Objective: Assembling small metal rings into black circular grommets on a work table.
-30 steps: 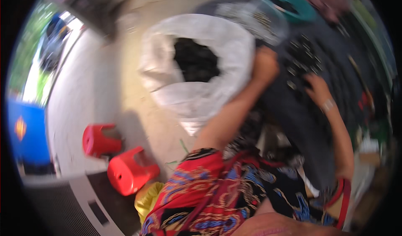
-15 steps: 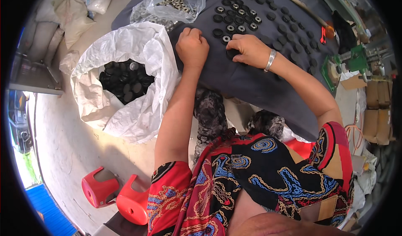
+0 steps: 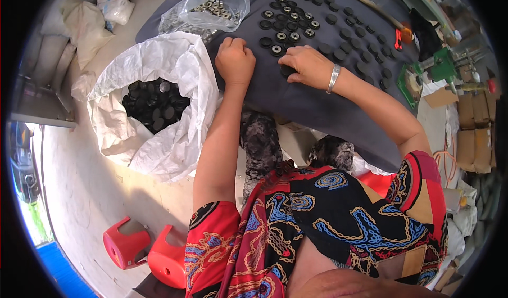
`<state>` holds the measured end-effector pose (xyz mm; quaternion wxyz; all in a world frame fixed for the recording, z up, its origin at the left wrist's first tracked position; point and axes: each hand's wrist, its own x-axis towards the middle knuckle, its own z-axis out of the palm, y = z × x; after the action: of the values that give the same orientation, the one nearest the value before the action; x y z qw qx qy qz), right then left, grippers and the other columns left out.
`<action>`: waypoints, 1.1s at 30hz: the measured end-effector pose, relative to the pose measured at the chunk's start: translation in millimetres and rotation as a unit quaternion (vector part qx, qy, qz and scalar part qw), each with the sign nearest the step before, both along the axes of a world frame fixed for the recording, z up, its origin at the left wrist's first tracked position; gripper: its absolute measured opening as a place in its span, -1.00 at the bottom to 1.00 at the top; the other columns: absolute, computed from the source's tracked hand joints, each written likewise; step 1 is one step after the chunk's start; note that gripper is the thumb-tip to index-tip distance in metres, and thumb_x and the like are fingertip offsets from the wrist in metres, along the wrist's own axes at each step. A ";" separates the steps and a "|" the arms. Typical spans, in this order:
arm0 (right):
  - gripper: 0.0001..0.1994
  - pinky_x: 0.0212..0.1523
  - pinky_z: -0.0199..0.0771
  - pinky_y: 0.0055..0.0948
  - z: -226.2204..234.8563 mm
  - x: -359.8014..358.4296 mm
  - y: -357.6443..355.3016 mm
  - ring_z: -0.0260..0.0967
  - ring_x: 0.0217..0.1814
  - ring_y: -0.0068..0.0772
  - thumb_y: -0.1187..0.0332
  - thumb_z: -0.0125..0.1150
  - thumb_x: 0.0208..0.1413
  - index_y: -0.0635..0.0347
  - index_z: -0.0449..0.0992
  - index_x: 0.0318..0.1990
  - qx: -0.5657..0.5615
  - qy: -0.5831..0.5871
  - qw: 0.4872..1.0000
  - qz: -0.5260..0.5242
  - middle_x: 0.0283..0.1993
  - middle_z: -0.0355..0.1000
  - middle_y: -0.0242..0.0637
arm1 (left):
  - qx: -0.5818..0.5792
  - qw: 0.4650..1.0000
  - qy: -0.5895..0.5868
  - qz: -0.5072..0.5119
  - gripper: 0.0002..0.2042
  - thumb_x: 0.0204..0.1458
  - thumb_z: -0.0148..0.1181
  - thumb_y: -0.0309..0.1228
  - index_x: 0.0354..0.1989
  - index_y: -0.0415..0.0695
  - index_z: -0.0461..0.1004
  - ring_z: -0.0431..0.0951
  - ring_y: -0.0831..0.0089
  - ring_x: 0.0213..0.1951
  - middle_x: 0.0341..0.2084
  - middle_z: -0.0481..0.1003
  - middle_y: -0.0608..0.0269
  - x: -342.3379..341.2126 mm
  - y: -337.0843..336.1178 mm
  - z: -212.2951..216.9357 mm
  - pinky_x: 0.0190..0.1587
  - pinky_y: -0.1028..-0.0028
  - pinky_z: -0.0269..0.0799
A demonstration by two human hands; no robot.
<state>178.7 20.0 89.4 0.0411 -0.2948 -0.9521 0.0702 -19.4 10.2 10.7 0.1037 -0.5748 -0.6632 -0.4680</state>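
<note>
Pinching a black disc (image 3: 286,71) between thumb and fingers, my right hand (image 3: 309,68) works low over the dark grey cloth (image 3: 323,110), close to the near edge of the table. The disc's face is partly hidden by my fingers, so I cannot tell whether a metal ring sits in it. My left hand (image 3: 235,61) is curled into a fist just beside the white sack (image 3: 159,157); I cannot tell whether anything is inside it.

The likeliest slip, I judge, is at my right fingertips: the disc is small and smooth-looking, and a loose pinch could let it drop and roll off the cloth toward my knees. Just beyond my fingers sits a black piece with a silver centre (image 3: 276,50), the nearest of a tight cluster; a careless knuckle could knock it into its neighbours and mix pieces with rings and pieces without. The plain black discs (image 3: 346,35) to the right lie near my wrist, so my bracelet (image 3: 334,79) could drag some askew. On the left, the clear bag (image 3: 238,15) of metal rings (image 3: 214,7) gapes near my fist, and a bump could spill it. Any wrinkle in the cloth could tip a piece, too.
</note>
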 end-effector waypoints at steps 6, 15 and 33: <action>-0.64 -0.09 0.25 -0.30 15.2 9.7 -12.9 0.38 -0.17 -0.21 0.14 0.41 -0.18 0.22 0.51 -0.34 0.040 -0.082 0.995 -0.051 -0.33 0.43 -0.26 | -0.001 1.000 0.002 0.001 -0.94 -0.26 0.18 -0.52 -0.54 -0.13 0.52 0.50 0.17 -0.36 -0.47 0.47 0.20 -3.0 0.3 -0.7 -0.32 0.22 0.41; -0.71 -0.21 0.37 -0.25 5.5 19.8 0.5 0.43 -0.31 -0.18 0.33 0.33 -0.12 0.26 0.49 -0.23 -0.005 0.027 0.993 -0.113 -0.34 0.41 -0.17 | -0.007 1.000 -0.003 0.000 -0.95 -0.25 0.18 -0.52 -0.54 -0.15 0.51 0.50 0.16 -0.36 -0.47 0.47 0.18 -3.9 0.3 -0.2 -0.31 0.22 0.42; -0.63 -0.03 0.33 -0.22 6.8 -2.0 38.4 0.34 -0.11 -0.19 0.35 0.32 -0.13 0.22 0.51 -0.10 0.041 0.037 0.998 -0.041 -0.20 0.42 -0.23 | 0.011 1.000 -0.011 -0.008 -0.95 -0.27 0.19 -0.53 -0.55 -0.14 0.50 0.49 0.17 -0.39 -0.50 0.45 0.20 -1.2 0.9 0.4 -0.35 0.22 0.41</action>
<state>176.6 58.4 96.2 0.0913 -0.3293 -0.9389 0.0406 -20.6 11.1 11.1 0.0991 -0.5738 -0.6544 -0.4824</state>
